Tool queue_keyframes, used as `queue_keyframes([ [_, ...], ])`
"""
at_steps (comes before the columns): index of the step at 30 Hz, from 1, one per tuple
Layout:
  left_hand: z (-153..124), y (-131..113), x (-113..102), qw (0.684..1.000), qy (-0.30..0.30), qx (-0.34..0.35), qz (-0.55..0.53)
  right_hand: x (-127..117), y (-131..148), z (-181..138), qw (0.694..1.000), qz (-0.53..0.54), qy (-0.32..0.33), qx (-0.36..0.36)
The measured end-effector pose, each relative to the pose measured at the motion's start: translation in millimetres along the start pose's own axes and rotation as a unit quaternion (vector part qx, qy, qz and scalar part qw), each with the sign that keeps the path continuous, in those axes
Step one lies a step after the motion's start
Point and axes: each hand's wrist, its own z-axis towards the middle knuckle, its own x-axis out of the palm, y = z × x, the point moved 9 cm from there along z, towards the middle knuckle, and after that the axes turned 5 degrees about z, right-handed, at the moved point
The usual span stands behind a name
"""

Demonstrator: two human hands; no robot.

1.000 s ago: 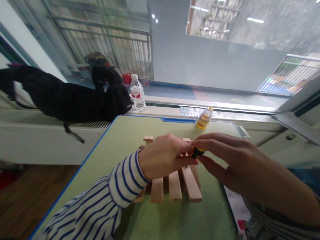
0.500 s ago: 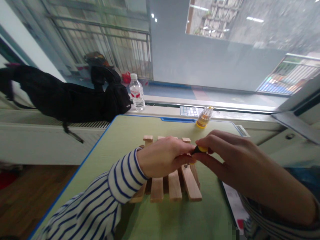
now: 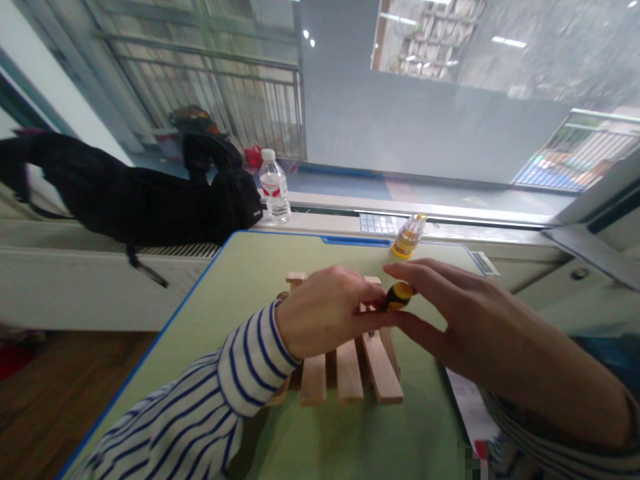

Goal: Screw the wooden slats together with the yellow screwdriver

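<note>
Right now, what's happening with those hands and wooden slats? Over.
Left hand pinching yellow-black handle. Right hand beside handle, contact unclear. Wooden slats below, partly hidden by left hand. Yellow-based bottle near far edge of table.

— What does the tool look like?
— Only its handle (image 3: 399, 297) shows: stubby, yellow with black, tilted, its rounded end towards the right. The left hand (image 3: 325, 310) pinches the other end, hiding whatever lies beyond.
— And the wood?
— Four pale slats (image 3: 383, 370) side by side on the table (image 3: 425, 420), gaps between them, over darker, rounded wood (image 3: 395, 353).
— All straight?
— The rightmost slants outward, and a small metal piece (image 3: 371, 333) sits on it, just below the handle.
</note>
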Motion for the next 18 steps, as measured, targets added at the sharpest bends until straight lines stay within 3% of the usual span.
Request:
queue_keyframes([
  [6, -1, -5, 1, 0.999, 0.001, 0.041, -0.003, 3, 3, -2, 0.999, 0.007, 0.042, -0.009],
  [18, -3, -8, 11, 0.994, 0.056, 0.068, -0.062, 1, 5, -3, 0.999, -0.010, 0.029, 0.010],
])
